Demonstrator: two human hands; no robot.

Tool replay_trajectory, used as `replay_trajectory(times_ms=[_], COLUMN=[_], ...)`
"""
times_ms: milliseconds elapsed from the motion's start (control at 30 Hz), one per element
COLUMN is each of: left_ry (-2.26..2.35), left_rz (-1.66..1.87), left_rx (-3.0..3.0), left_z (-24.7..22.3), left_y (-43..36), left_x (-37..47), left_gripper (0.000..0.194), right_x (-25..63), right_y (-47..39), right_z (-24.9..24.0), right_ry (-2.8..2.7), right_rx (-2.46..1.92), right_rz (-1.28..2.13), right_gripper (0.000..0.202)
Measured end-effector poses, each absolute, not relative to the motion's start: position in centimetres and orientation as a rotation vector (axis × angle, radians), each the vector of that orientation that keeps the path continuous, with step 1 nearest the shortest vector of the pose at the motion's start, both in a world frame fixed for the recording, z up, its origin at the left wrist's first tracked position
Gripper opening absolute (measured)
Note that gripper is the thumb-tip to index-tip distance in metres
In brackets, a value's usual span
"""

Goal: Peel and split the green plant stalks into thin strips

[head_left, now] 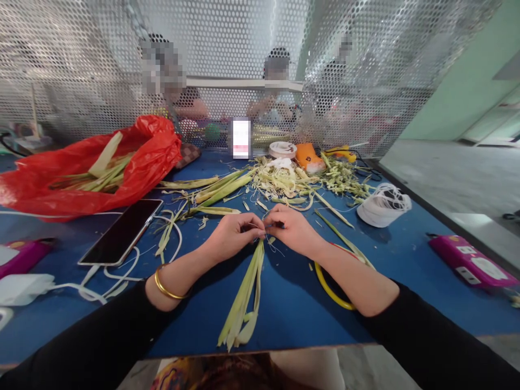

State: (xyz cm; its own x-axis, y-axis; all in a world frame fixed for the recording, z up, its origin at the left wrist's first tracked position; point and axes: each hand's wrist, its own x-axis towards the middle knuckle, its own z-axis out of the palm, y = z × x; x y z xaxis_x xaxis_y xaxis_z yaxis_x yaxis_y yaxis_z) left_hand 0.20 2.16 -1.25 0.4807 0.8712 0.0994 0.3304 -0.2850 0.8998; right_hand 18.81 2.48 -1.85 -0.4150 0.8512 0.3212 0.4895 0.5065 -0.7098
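Both hands meet over the middle of the blue table. My left hand pinches the top of a small bundle of pale green plant strips, like corn husk, whose loose ends fan out toward the table's front edge. My right hand is closed at the same spot, thumb and forefinger pressed together on a fine thread. Part of that thread shows below the fingertips. How the thread passes around the bundle's top is hidden by the fingers.
Longer husk strips and a heap of scraps lie beyond my hands. A red plastic bag and a phone are left. A spool of white cord, a yellow ring and a magenta box are right. People sit behind a perforated screen.
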Motion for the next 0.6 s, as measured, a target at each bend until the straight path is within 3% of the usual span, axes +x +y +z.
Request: replay_trajectory(times_ms=[333, 600], left_ry=[1.169, 1.193], left_rz=[0.832, 0.819], left_rx=[1.478, 1.444], left_z=[-0.8, -0.7], left_y=[2.3, 2.5], left_x=[0.4, 0.2], left_gripper=[0.017, 0.016], right_x=[19.2, 18.9], right_y=[2.1, 1.4], right_z=[-1.3, -0.8], right_ry=[-2.176, -2.141], right_rx=[-1.054, -1.137], right_rz=[0.463, 0.831], right_gripper=[0.009, 0.009])
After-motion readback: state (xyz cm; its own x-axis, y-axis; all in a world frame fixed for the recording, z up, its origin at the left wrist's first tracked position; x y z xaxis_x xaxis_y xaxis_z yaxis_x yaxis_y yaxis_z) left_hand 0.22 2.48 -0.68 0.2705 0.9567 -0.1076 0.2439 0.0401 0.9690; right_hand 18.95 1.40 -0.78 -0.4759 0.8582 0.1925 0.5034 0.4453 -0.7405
